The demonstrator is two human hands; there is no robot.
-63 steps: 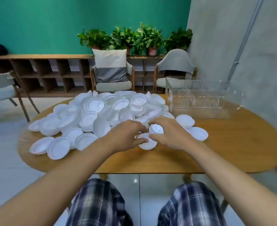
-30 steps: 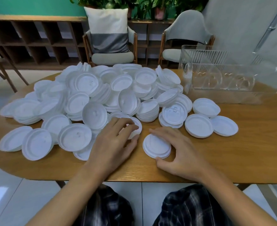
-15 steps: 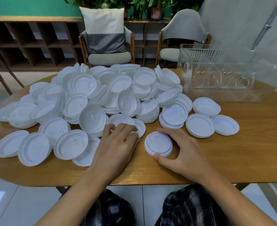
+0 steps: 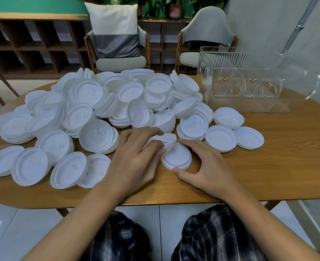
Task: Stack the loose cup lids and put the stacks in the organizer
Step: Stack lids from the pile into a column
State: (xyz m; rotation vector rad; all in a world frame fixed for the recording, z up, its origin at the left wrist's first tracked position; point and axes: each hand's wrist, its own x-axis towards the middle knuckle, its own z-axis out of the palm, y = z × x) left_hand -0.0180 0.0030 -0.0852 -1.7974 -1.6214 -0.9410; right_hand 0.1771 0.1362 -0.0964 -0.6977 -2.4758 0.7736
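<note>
Since 0.5 s ago: left hand (image 4: pixel 136 161) no longer lies flat on the lids beside the small stack (image 4: pixel 178 157); it now holds a single lid (image 4: pixel 167 140) raised and tilted over the stack's far left edge. Right hand (image 4: pixel 208 164) unchanged in place, the view slightly closer. Nearest: plaid trousers (image 4: pixel 212 232) at the bottom of the view, pale tiled floor (image 4: pixel 164 219) between the knees. Both forearms reach up onto the wooden desk (image 4: pixel 268 166). Left hand: fingers curled, gripping the single lid at its near edge; the lid touches the small stack. Right hand: cupped round the small stack, thumb at the near edge, index finger round the far right edge, stack resting flat on the desk near its front edge, about centre. Number of lids in that stack cannot be told. Left of and beyond the hands: pile of loose lids (image 4: pixel 99 110), white, overlapping, some tilted, some nested in short runs, covering the left and centre of the desk. Right of the pile, three separate lids lying flat: one (image 4: pixel 220 138) just beside the right hand's fingers, one (image 4: pixel 248 137) touching it on the right, one (image 4: pixel 228 117) just beyond them. Far right of the desk: organizer (image 4: pixel 249 91), clear ribbed plastic, upright, no lids seen in it. Beyond the desk: chair (image 4: pixel 120 64) carrying a white and grey cushion (image 4: pixel 115 29), a second chair (image 4: pixel 204 29) to its right, a dark wooden shelf (image 4: pixel 33 44) along the green wall, potted plants (image 4: pixel 174 4) on top.
</note>
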